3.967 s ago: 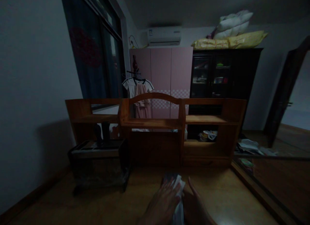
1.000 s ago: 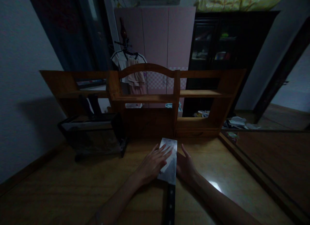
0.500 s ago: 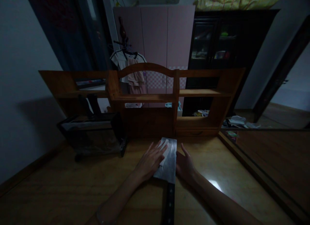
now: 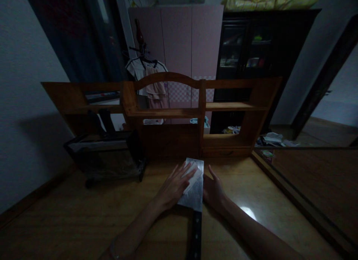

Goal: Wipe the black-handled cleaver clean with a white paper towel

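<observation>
A cleaver lies flat on the wooden desk, its wide steel blade pointing away from me and its dark handle toward me. My left hand lies flat with fingers stretched, pressing a white cloth or tissue onto the blade. My right hand rests open on the desk beside the blade's right edge, fingers apart, touching or nearly touching it.
A wooden desktop shelf unit stands along the back of the desk. A black mesh tray sits at the left. Beyond are a pink wardrobe, a dark cabinet and hanging clothes. The room is dim.
Four seconds ago the view was higher and both hands sat low in frame. Since half a second ago the white cloth under my left fingers has slid forward along the blade.
</observation>
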The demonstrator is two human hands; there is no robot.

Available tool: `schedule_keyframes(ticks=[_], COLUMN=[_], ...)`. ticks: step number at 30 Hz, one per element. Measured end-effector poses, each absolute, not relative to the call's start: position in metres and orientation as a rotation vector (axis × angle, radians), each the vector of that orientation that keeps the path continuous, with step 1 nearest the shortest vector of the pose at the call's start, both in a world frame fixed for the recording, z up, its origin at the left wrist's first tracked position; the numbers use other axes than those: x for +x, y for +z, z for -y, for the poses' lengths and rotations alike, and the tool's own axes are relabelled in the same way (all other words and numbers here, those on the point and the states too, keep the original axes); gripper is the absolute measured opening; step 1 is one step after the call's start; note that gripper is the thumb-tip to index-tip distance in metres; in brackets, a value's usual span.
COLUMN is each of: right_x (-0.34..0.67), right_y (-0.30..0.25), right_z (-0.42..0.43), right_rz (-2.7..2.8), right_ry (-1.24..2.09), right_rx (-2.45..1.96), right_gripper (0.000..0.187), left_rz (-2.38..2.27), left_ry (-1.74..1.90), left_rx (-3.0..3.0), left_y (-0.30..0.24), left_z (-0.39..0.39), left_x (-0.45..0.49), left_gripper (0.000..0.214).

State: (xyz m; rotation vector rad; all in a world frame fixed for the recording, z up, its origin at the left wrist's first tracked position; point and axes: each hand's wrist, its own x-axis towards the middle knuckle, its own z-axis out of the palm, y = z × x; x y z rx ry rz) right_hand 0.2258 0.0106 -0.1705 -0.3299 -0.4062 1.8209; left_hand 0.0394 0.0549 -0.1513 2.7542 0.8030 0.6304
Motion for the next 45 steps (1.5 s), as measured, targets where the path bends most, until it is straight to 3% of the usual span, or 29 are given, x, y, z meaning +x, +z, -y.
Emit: schedule_keyframes(ticks=[35,45], right_x=[0.227,0.226], right_y=[-0.177,-0.173], right_z=[-0.013,-0.012], right_rz=[0.421,0.396], right_ry=[1.810,1.812], right_rx=[-0.366,-0.381], right_gripper=[0.052,0.048], left_rz=[-0.838,-0.805], left_ry=[0.736,0.621], left_rx=[2.823,2.771], left_y=[-0.152,-0.158], left_z=[-0.043,-0.044], left_x=[0.047,0.047], left_gripper=[0.045,0.048])
